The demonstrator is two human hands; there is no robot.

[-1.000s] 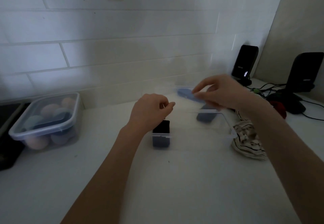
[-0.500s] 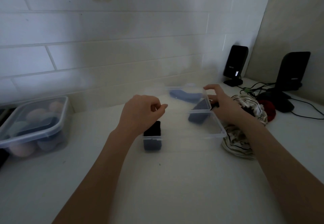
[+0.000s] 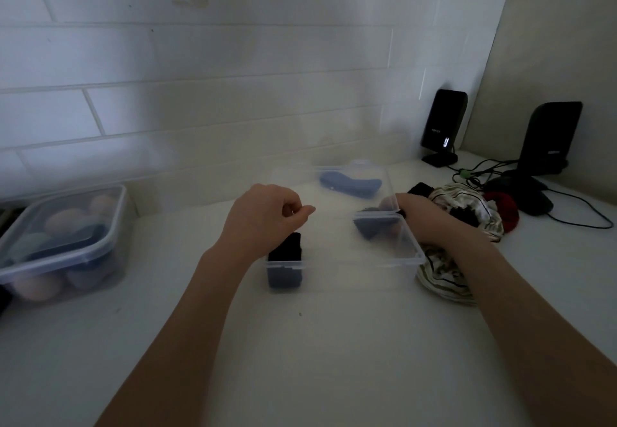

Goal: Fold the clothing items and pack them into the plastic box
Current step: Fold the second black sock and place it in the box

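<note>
Taking the clear plastic box as landmark: far to its left stands a lidded container of rolled items. Over the box's left end the left hand hovers loosely curled, holding nothing I can see, above a dark folded piece. At the right end the right hand reaches into the clothing pile; its grip is hidden. Best to draw out one garment cleanly, without dragging the box.
</note>
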